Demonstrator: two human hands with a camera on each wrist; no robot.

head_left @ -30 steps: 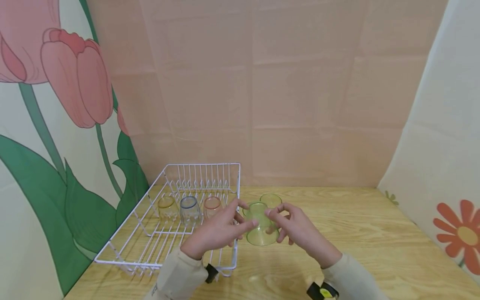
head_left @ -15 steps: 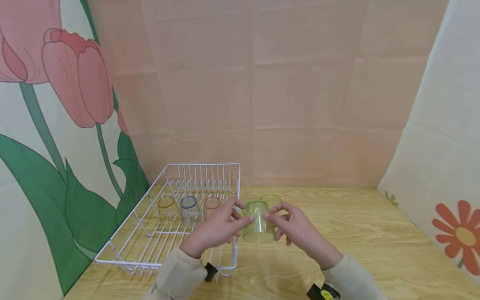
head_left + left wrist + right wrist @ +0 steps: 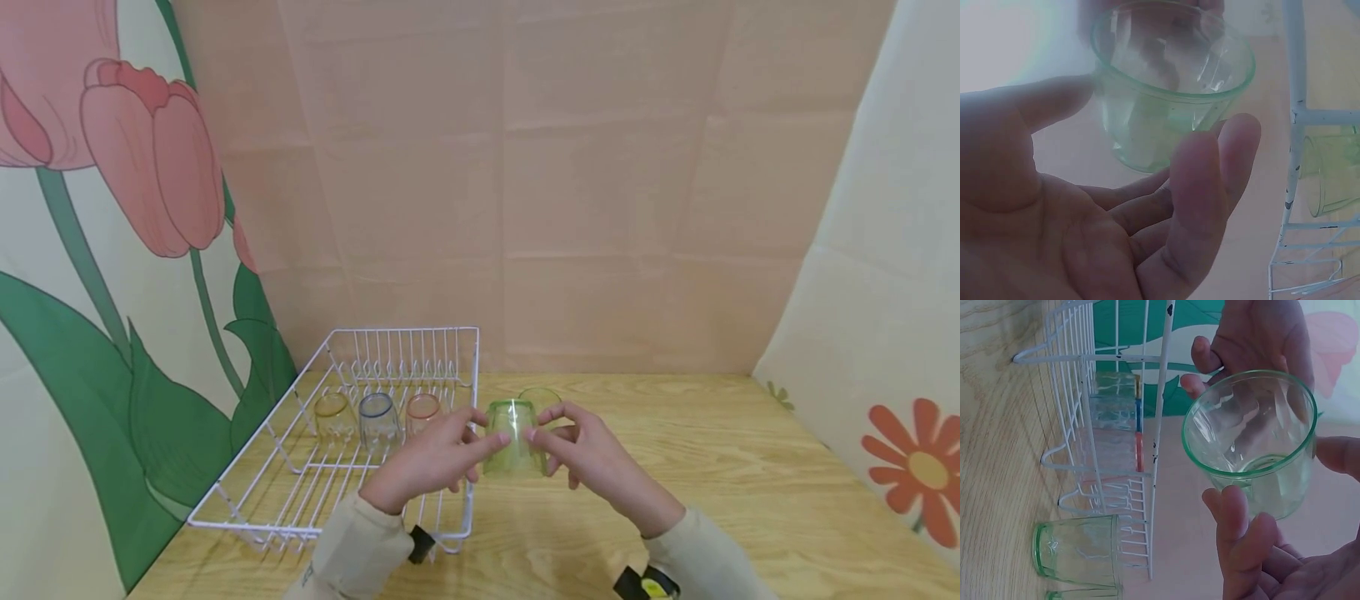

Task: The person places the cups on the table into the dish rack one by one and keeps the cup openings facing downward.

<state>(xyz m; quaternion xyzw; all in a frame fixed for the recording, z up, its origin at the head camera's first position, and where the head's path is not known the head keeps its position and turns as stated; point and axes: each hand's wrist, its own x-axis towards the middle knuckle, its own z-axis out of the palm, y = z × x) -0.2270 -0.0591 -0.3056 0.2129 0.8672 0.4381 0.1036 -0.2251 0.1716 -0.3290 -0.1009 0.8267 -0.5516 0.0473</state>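
Observation:
A clear green drinking glass is held between both hands above the table, mouth down and slightly tilted in the head view. On its left side, my left hand pinches it between thumb and fingers. The right hand grips the opposite side the same way, its thumb against the wall. Both wrist views look into the glass's mouth, with its green rim facing the camera. Behind it stands another green glass, partly hidden by the held one and the right fingers.
A white wire dish rack stands left of the hands. Inside are glasses with a yellow ring, a blue ring and a red ring. Green glasses stand on the wooden table beside the rack.
The held glass has tipped so its mouth points more downward and its lower edge sits higher in the head view. Both hands have shifted slightly and stay on it.

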